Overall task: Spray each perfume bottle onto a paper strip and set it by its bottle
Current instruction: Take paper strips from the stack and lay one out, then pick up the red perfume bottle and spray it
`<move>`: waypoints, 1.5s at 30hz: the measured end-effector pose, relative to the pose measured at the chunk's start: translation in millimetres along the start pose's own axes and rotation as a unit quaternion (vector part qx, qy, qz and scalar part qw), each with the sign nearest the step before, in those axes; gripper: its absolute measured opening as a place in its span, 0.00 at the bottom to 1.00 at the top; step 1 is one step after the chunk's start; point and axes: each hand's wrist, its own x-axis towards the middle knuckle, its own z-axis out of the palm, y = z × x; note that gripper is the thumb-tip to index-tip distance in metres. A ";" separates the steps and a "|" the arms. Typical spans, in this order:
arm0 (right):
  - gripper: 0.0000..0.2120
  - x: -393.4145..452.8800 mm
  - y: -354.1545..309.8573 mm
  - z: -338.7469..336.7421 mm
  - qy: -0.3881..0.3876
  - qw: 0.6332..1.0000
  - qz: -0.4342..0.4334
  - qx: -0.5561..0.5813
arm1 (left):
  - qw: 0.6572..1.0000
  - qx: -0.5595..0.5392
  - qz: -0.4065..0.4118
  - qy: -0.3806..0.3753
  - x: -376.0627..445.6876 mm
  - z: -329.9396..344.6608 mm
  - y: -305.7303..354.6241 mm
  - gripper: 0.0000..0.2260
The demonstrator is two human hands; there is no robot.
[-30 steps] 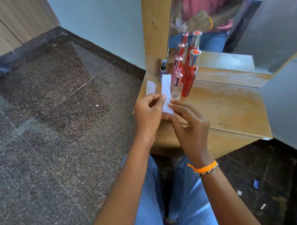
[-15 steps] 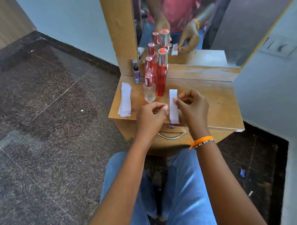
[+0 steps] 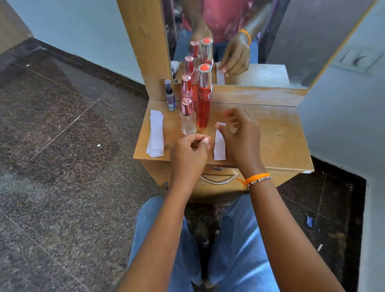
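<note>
Speckled dark granite floor takes the whole left side, polished, with thin pale joints between the slabs. Next comes the small wooden dressing table, its top a worn, scratched light veneer of trapezoid shape, with a mirror standing at its back edge.

Near the left edge of the top lies a stack of white paper strips, long and narrow, a little fanned out; its lower end comes close to the front edge. Behind it, against the mirror frame, stands a small purple bottle with a dark cap. To the right stands a low clear glass perfume bottle with a shiny pink cap, then a second pink-capped bottle behind it, and just beside them a tall red perfume bottle with a silver cap with a red top.

The left hand hangs over the front edge of the table, its fingers curled in with the thumb tip against the forefinger; it holds nothing that I can see. Just right of it one single paper strip lies flat on the wood, in front of the tall red bottle but apart from it. The right hand is above the strip's right side, fingers loosely bent and spread, somewhat blurred; whether it touches the paper I cannot tell. An orange thread bracelet is on this wrist.

The right half of the table top is bare wood up to the grey wall. Under the front edge a metal drawer handle curves.
</note>
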 end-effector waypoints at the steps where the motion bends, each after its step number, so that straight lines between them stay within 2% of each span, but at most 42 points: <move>1: 0.17 4.7 -3.2 -0.5 -0.019 0.999 -0.003 0.033 | 1.000 -0.001 0.001 0.000 0.2 -0.3 -0.3 0.08; 4: 0.32 19.5 -10.9 1.0 -0.104 0.991 -0.008 0.080 | 1.000 -0.005 -0.003 -0.002 0.8 -1.6 -0.5 0.07; 6: 0.36 27.7 -14.0 4.6 -0.146 0.984 -0.006 0.107 | 1.000 -0.007 -0.002 -0.001 1.3 -2.9 -0.4 0.07; 11: 0.37 38.4 -14.4 11.7 -0.187 0.970 0.001 0.153 | 1.000 -0.003 0.000 -0.004 1.8 -6.0 -0.6 0.07; 15: 0.40 43.0 -14.7 14.0 -0.214 0.967 -0.013 0.139 | 1.000 -0.009 -0.002 -0.012 1.7 -5.6 1.7 0.07; 17: 0.37 44.6 -17.0 14.3 -0.200 0.969 -0.016 0.143 | 1.000 -0.016 0.001 -0.014 1.1 -5.0 3.8 0.08; 19: 0.30 44.7 -17.8 13.6 -0.178 0.973 -0.016 0.148 | 1.000 -0.024 0.008 -0.014 0.0 -4.5 6.3 0.09; 23: 0.17 40.3 -14.4 15.3 -0.120 0.988 0.003 0.095 | 0.999 -0.032 0.015 -0.004 0.3 -5.8 8.6 0.09; 32: 0.14 33.4 -15.3 13.2 -0.028 0.997 0.015 0.071 | 0.998 -0.050 0.038 -0.003 -2.0 -8.5 13.7 0.09; 35: 0.13 20.6 -16.1 -5.9 -0.002 0.996 0.001 0.085 | 0.994 -0.082 0.077 0.011 -6.1 -9.9 24.4 0.12; 37: 0.13 10.3 -18.6 -21.8 -0.010 0.992 -0.014 0.121 | 0.985 -0.111 0.127 0.037 -9.8 -10.4 34.7 0.12; 40: 0.14 -6.0 -23.8 -43.5 -0.071 0.976 -0.035 0.203 | 0.975 -0.130 0.177 0.046 -10.0 -12.2 48.0 0.14; 45: 0.18 -21.8 -37.3 -64.7 -0.181 0.957 -0.084 0.211 | 0.971 -0.184 0.107 -0.106 0.1 -21.8 61.2 0.20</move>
